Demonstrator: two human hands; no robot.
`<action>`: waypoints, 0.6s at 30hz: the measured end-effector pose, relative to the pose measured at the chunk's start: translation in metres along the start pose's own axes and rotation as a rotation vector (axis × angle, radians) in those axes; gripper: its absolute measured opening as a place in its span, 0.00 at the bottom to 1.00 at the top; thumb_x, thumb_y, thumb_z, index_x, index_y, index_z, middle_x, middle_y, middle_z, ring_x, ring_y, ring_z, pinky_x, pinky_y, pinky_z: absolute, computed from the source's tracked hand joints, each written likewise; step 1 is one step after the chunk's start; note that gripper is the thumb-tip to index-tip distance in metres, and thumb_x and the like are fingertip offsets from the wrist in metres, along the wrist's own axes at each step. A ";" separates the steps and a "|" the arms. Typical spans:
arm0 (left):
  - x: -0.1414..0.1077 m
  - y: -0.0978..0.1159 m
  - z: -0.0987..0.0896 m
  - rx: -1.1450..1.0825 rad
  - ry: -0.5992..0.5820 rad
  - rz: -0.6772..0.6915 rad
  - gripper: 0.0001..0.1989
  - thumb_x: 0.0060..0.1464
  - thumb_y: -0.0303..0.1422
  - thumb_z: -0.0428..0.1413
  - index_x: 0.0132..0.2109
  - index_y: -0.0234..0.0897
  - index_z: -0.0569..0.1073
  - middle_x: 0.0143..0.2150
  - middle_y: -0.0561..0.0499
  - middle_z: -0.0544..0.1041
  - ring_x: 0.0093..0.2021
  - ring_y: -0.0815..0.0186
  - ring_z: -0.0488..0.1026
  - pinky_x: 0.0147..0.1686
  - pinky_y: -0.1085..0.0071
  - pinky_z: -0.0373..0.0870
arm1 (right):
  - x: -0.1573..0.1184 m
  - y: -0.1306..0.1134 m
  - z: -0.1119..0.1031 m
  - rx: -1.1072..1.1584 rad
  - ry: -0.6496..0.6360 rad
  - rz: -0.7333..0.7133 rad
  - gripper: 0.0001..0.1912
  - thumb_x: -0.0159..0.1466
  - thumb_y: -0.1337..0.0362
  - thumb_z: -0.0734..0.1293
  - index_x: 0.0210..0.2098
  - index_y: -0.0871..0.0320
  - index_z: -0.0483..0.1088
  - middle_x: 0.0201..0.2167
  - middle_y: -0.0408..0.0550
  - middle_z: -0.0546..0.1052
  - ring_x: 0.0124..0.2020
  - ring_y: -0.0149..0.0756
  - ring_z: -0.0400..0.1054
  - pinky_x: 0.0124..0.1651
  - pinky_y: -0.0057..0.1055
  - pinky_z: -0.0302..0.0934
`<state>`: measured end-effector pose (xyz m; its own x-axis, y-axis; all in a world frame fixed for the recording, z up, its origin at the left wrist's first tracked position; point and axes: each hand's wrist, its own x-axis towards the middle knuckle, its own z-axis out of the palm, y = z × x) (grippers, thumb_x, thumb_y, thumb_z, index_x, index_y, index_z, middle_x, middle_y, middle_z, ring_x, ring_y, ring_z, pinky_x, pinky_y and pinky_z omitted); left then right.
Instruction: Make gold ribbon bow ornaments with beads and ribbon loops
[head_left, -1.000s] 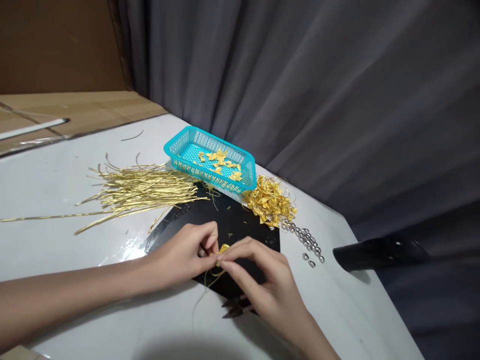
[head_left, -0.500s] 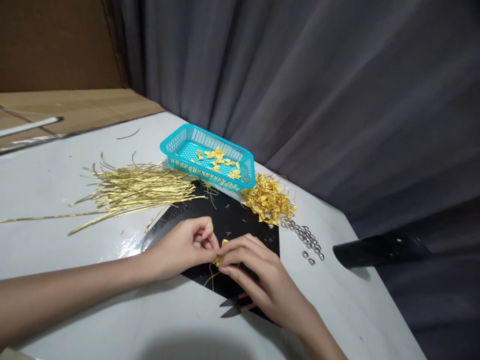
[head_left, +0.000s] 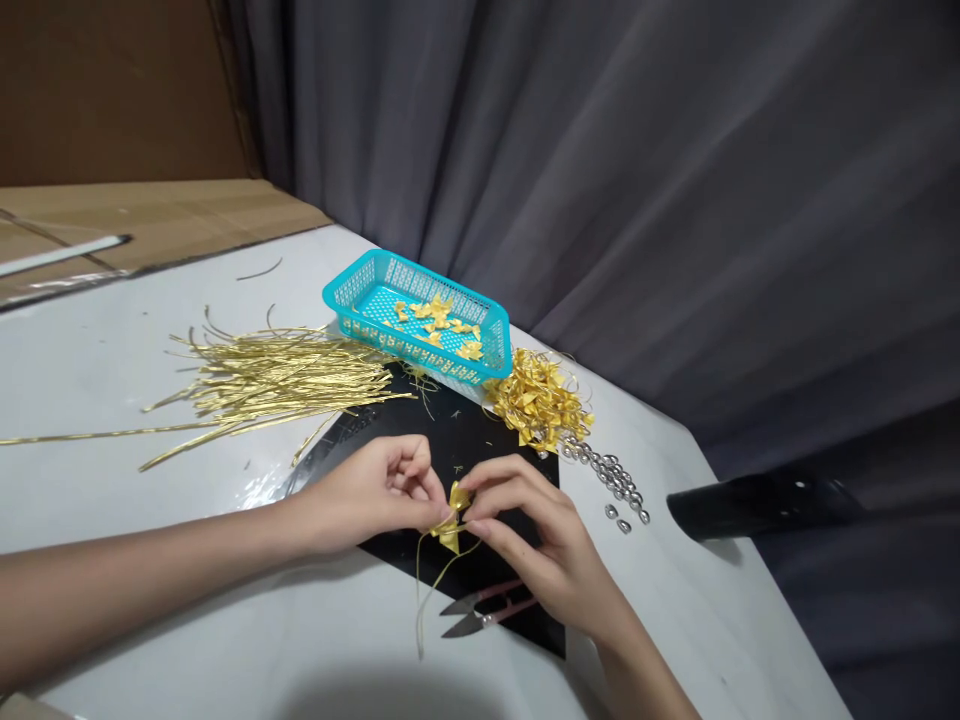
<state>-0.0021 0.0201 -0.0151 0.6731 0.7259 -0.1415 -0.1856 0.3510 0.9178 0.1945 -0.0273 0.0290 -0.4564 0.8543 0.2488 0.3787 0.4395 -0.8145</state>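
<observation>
A yellow ribbon bow (head_left: 451, 533) is pinched at its left side by the closed fingers of my left hand (head_left: 394, 493). My right hand (head_left: 529, 515) has its fingertips at the bow's right side, thumb and fingers closed on a thin gold cord (head_left: 442, 578). Loose cord ends hang below the bow. Under both hands lies a black mat (head_left: 382, 430). Small snips (head_left: 480, 612) with pink handles rest near the mat's front edge, partly beneath my right hand.
Behind the mat stands a blue basket (head_left: 416, 350) with yellow bows. Gold cords (head_left: 285, 380) lie left; a yellow ribbon pile (head_left: 536, 400) and silver beads (head_left: 615, 478) lie right. A black object (head_left: 742, 505) sits near the right edge, beside a grey curtain (head_left: 637, 200).
My right hand has shifted slightly right and up, with its fingers more bent. More of the bow, hanging cord and snips shows now. My left hand has moved slightly right.
</observation>
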 end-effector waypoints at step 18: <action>0.005 -0.003 -0.019 0.648 0.280 0.190 0.16 0.46 0.25 0.53 0.26 0.41 0.50 0.27 0.56 0.75 0.28 0.68 0.70 0.27 0.75 0.61 | -0.027 -0.055 -0.072 0.440 1.061 -0.043 0.06 0.64 0.59 0.69 0.30 0.48 0.74 0.24 0.41 0.62 0.23 0.30 0.59 0.26 0.32 0.59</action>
<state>-0.0118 0.0333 -0.0256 0.4469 0.8940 0.0319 0.2382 -0.1533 0.9590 0.2438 -0.0543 0.1051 0.5252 0.7362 0.4267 -0.0302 0.5172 -0.8553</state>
